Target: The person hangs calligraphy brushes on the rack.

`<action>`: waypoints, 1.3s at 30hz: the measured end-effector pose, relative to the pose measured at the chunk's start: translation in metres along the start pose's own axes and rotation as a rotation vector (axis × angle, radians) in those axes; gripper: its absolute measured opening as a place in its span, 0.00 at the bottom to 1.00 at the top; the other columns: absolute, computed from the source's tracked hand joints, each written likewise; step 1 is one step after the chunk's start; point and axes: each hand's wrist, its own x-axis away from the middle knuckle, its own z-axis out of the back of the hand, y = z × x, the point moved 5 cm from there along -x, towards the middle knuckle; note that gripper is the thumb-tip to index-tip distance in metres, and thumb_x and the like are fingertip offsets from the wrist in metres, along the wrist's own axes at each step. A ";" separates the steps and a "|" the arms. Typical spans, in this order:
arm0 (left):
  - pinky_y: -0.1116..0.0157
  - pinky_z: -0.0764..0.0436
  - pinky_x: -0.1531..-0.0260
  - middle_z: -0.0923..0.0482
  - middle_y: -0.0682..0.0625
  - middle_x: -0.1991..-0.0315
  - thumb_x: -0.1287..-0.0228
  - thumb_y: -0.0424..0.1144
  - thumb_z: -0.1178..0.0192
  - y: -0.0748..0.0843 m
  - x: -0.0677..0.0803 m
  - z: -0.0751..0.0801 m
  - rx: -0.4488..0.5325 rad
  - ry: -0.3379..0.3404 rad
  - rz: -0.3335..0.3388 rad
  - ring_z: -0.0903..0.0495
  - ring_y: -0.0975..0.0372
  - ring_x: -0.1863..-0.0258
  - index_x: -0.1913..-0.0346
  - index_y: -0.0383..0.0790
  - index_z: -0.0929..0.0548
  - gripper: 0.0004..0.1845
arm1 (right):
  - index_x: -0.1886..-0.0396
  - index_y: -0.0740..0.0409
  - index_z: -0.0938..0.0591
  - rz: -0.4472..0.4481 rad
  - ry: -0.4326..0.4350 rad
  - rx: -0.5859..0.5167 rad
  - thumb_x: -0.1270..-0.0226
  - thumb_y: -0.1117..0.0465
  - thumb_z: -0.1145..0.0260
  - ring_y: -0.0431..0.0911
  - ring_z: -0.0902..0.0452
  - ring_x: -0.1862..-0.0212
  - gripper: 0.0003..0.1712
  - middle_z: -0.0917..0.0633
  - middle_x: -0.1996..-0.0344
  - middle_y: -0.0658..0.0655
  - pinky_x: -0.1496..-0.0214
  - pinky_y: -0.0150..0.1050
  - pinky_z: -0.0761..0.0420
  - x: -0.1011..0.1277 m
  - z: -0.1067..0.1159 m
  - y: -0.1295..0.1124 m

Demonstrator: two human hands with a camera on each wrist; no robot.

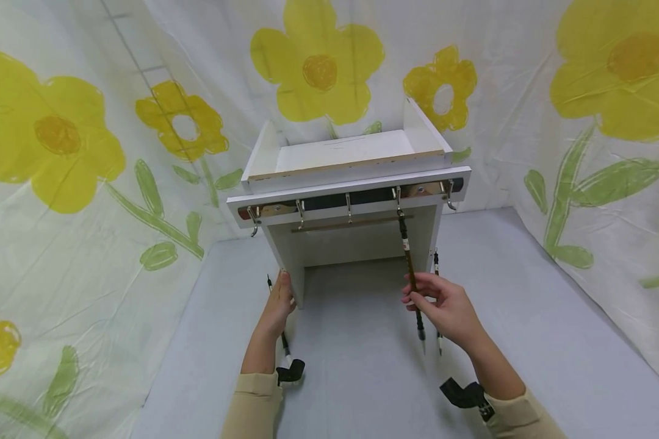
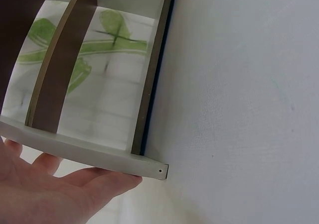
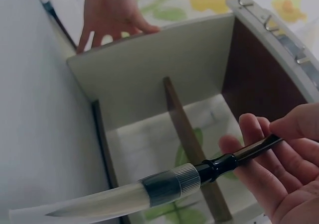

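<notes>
My right hand fingers pinching the hanging brush, my left hand flat against the rack side panel, open tabletop around.

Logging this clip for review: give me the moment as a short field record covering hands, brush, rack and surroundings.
left hand: open, fingers resting against the rack's left side panel
right hand: pinches the shaft of the brush
brush: hangs by its top from a hook, tip pointing down
rack: white, upright on the grey floor, row of hooks under the top shelf
other brushes: one by each side of the rack, partly hidden
backdrop: white sheet with yellow flowers
</notes>
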 end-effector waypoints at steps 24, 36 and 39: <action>0.39 0.43 0.28 0.68 0.42 0.17 0.24 0.69 0.72 -0.001 -0.002 0.000 0.018 0.000 -0.008 0.54 0.36 0.22 0.18 0.49 0.66 0.44 | 0.39 0.64 0.21 -0.034 0.058 0.145 0.26 0.67 0.37 0.54 0.14 0.47 0.18 0.12 0.51 0.61 0.45 0.45 0.15 -0.020 -0.003 0.025; 0.38 0.44 0.28 0.70 0.42 0.17 0.21 0.65 0.74 -0.001 -0.002 -0.001 0.034 -0.021 -0.017 0.56 0.36 0.22 0.18 0.50 0.68 0.39 | 0.38 0.62 0.21 -0.073 0.070 0.221 0.25 0.66 0.37 0.55 0.16 0.44 0.18 0.13 0.47 0.61 0.44 0.51 0.16 -0.020 -0.001 0.031; 0.38 0.43 0.29 0.68 0.42 0.17 0.22 0.66 0.73 -0.002 -0.002 0.000 0.031 -0.015 -0.021 0.54 0.36 0.22 0.18 0.51 0.67 0.40 | 0.39 0.60 0.20 -0.065 0.092 0.276 0.26 0.67 0.37 0.55 0.18 0.42 0.18 0.15 0.44 0.60 0.46 0.52 0.15 -0.018 0.002 0.032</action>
